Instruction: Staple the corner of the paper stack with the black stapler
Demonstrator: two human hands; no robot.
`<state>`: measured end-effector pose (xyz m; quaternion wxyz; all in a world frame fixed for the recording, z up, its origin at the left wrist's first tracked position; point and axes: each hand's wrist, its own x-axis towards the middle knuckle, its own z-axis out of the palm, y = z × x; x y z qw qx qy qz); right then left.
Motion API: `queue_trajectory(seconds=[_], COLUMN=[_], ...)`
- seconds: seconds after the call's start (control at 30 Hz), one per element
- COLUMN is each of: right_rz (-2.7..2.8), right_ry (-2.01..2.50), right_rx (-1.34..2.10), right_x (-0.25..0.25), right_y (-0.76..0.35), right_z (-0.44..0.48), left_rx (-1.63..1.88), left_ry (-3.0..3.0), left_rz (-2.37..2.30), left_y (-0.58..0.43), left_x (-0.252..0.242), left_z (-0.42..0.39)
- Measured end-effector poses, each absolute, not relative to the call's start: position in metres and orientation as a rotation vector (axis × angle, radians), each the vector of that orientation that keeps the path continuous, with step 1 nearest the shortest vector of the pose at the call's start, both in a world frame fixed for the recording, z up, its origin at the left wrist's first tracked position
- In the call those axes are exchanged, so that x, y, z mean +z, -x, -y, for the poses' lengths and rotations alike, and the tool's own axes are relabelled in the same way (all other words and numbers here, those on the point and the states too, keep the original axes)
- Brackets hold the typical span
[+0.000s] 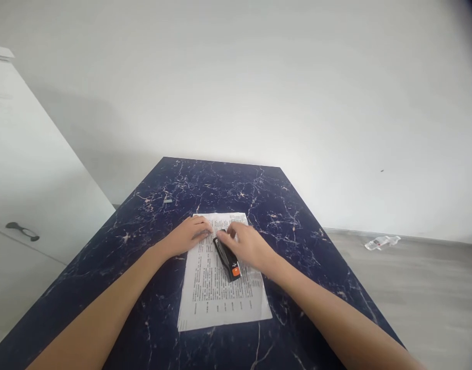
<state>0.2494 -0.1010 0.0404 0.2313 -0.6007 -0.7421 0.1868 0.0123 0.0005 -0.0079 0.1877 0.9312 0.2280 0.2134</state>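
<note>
A black stapler [223,257] with an orange patch at its near end lies slantwise on printed sheets of paper [205,308]. My right hand [246,244] is closed at the stapler's far end, its thumb on the top and its fingers bent beyond; the palm hides part of the right side. On the left part of the sheets rests my left hand [192,235], fingers stretched out and thumb apart, its fingertips close to the stapler's far end. The sheets lie loosely stacked, with several edges showing at the near left corner.
The dark blue marbled table [220,185] reaches to a pale wall [239,77]. A small light green piece [167,201] lies on it at the left. A white cabinet [35,154] with a dark handle [22,231] stands at left. Clear plastic packaging [381,242] lies on the floor at right.
</note>
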Motion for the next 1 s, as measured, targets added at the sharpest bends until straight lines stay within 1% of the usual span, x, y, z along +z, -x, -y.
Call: queue_trajectory(seconds=[0.1,0.2,0.43,0.57,0.7,0.9,1.0], right_rz=[2.156,2.130,1.987,1.932,1.887,1.705,1.670], right_ry=[1.673,1.686,1.485,1.456,1.405,1.169,1.135], right_rx=[0.494,0.448,0.418,0.520,0.616,1.054,1.142], right_x=[0.045,0.038,0.026,0.007,-0.002,0.003,0.005], right_y=[-0.242,-0.243,-0.270,-0.275,-0.278,-0.287,-0.287], right_z=[0.136,0.147,0.086,0.058,0.051,0.046,0.043], left_rx=[0.575,0.550,0.562,0.533,0.502,0.527,0.530], left_ry=[-2.579,-2.545,-2.356,-2.338,-2.364,-2.359,-2.344], left_rz=[-0.662,-0.684,-0.947,-0.909,-0.890,-0.903,-0.911], left_y=[-0.012,-0.011,-0.001,0.002,0.001,-0.003,-0.003], left_x=[-0.004,-0.001,0.000,0.002,0.003,0.000,-0.001], left_z=[0.001,0.001,0.001,0.003,0.004,0.001,0.000])
